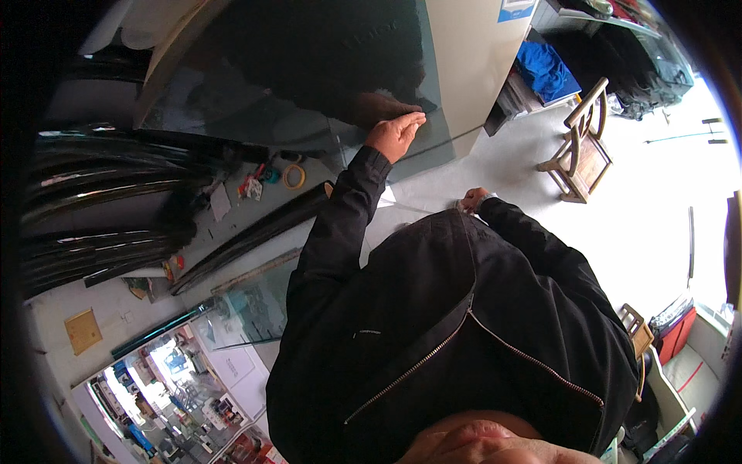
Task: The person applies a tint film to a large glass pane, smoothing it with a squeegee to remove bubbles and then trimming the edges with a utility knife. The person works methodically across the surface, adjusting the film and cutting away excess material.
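My left hand (396,138) is stretched out in front of me, fingers straight and close together. It touches a large, dark, see-through sheet (309,85) that looks like glass and reflects the hand. The sheet's greenish edge lies over a beige cabinet-like panel (464,69). Close to the front of my black jacket is my right hand (473,199), with its fingers curled in. Whatever it may hold is too small to make out.
Long glossy black rolls (116,185) are stacked on the left, near a yellow tape roll (294,176). A glass pane (259,301) leans below them. On the right stand a wooden chair (580,151) and a pile topped with blue cloth (541,69).
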Action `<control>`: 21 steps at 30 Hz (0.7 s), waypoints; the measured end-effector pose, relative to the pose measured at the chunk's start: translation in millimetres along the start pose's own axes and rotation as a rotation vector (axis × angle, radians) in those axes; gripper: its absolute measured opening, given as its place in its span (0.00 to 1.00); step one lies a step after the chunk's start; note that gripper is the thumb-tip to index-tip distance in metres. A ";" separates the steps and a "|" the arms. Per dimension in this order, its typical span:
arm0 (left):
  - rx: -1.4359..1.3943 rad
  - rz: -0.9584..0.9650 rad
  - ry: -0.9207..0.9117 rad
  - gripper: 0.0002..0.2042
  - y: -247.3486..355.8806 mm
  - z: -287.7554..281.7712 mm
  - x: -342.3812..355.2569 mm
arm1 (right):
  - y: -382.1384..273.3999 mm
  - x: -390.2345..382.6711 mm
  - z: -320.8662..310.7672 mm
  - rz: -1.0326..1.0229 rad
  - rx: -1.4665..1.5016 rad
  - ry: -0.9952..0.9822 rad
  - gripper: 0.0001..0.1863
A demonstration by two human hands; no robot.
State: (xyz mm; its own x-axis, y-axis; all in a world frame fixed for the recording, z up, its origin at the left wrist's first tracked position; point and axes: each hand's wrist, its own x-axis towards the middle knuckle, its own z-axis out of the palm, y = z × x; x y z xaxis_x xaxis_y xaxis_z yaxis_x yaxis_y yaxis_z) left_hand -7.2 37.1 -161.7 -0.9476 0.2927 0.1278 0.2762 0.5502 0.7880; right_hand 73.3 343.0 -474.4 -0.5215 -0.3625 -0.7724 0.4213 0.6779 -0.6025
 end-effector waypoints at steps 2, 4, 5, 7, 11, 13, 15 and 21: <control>0.009 0.012 0.010 0.13 -10.1 6.7 -1.3 | 13.6 14.1 1.0 -0.047 -0.036 0.002 0.15; 0.016 0.004 0.007 0.13 -18.7 12.7 -2.6 | 27.0 23.4 3.0 -0.067 -0.065 0.014 0.16; 0.016 -0.001 0.002 0.13 -22.4 15.5 -3.6 | 32.2 25.5 4.1 -0.073 -0.071 0.021 0.16; 0.011 -0.005 -0.007 0.13 -28.9 20.5 -5.1 | 37.0 27.1 4.9 -0.055 -0.063 0.025 0.16; 0.037 -0.023 -0.029 0.14 -40.1 27.6 -8.1 | 34.8 16.2 2.2 0.012 -0.013 -0.005 0.17; 0.044 -0.041 -0.040 0.14 -46.0 31.2 -10.2 | 31.7 11.3 2.3 0.030 0.020 -0.016 0.16; 0.017 -0.051 -0.047 0.14 -53.0 35.3 -12.1 | 31.1 8.2 2.8 0.053 0.051 0.006 0.15; 0.001 -0.115 -0.059 0.13 -66.9 45.7 -18.1 | 30.5 4.0 5.2 0.006 0.034 -0.019 0.15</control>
State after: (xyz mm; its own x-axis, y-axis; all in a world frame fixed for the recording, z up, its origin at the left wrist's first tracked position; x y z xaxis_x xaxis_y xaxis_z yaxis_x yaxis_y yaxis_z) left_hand -1.2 30.7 -244.2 -0.9619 0.2733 0.0011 0.1666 0.5832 0.7951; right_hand 87.9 359.0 -496.9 -0.5049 -0.3705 -0.7796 0.4493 0.6584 -0.6039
